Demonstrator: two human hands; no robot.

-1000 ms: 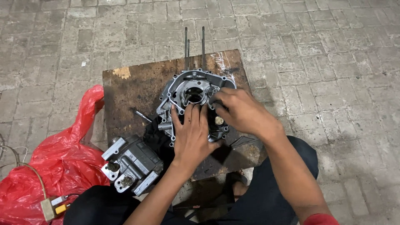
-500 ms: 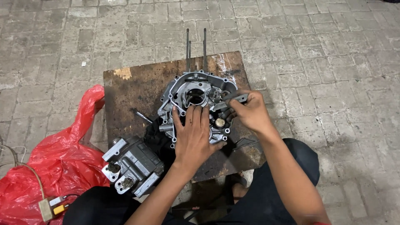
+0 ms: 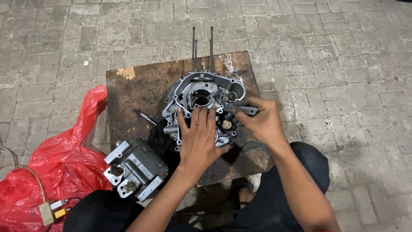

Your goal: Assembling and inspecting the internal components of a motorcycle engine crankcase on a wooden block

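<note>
Grey paving bricks (image 3: 334, 51) covered the ground, and on them lay a stained, rusty brown board (image 3: 137, 92) serving as the work surface. The right hand (image 3: 262, 122) was closed around a small grey metal tool (image 3: 244, 110), its tip at the engine casing (image 3: 201, 92) in the board's middle. The left hand (image 3: 198, 139) lay flat and spread, pressing on the casing's near part. Thin metal rods (image 3: 211, 45) rose from the casing's far side. A grey cylinder block (image 3: 136, 168) sat at the board's near-left corner, beside a red plastic bag (image 3: 56, 172).
</note>
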